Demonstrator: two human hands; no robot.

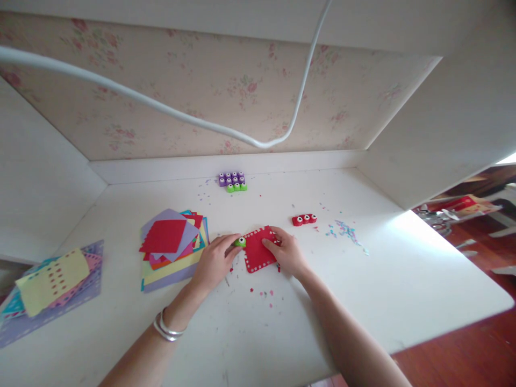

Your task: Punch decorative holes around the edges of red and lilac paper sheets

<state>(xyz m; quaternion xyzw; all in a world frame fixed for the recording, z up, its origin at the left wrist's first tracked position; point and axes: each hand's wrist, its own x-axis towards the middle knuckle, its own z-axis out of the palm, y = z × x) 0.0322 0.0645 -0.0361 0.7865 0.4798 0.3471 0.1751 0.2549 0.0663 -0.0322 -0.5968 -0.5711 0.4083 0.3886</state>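
Observation:
My left hand [216, 259] grips a small green craft punch [241, 242] at the left edge of a red paper sheet [259, 251]. Small punched shapes run along several edges of that sheet. On its right side my right hand [287, 250] pinches the paper, thumb on top and the other fingers partly hidden. Tiny red and pink paper bits [266, 294] lie on the table below the sheet.
A stack of coloured paper [169, 236] lies left of my hands, with punched sheets [54, 279] farther left. Purple and green punches [233, 180] stand near the wall. Red punches [304, 219] and blue-and-pink confetti [346, 231] are at right. A white cable [226, 130] hangs above.

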